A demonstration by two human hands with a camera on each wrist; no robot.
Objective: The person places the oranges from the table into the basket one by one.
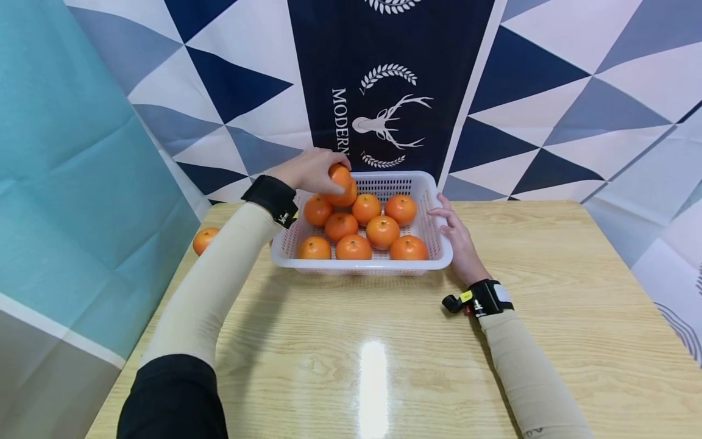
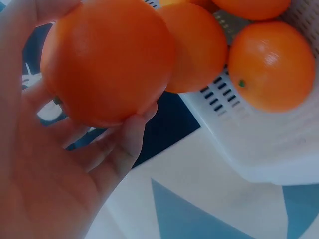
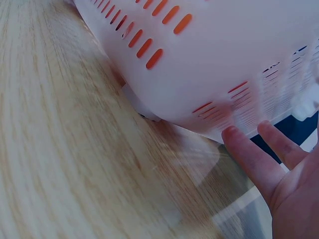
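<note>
My left hand (image 1: 314,171) grips an orange (image 1: 340,175) at the back left of a white plastic basket (image 1: 362,264). In the left wrist view the fingers and thumb curl round this orange (image 2: 107,62), just beside another orange (image 2: 197,47). Several more oranges (image 1: 382,232) lie inside the basket. At the basket's right side, my right hand (image 1: 462,247) touches the rim. Two straight fingers (image 3: 251,157) rest against the slotted outer wall in the right wrist view; the remaining fingers are mostly out of that frame.
A loose orange (image 1: 204,240) sits on the wooden table (image 1: 439,366) near its left edge, partly behind the left forearm. Patterned cloth (image 1: 406,73) hangs close behind the basket, and a teal cloth (image 1: 82,183) borders the left side.
</note>
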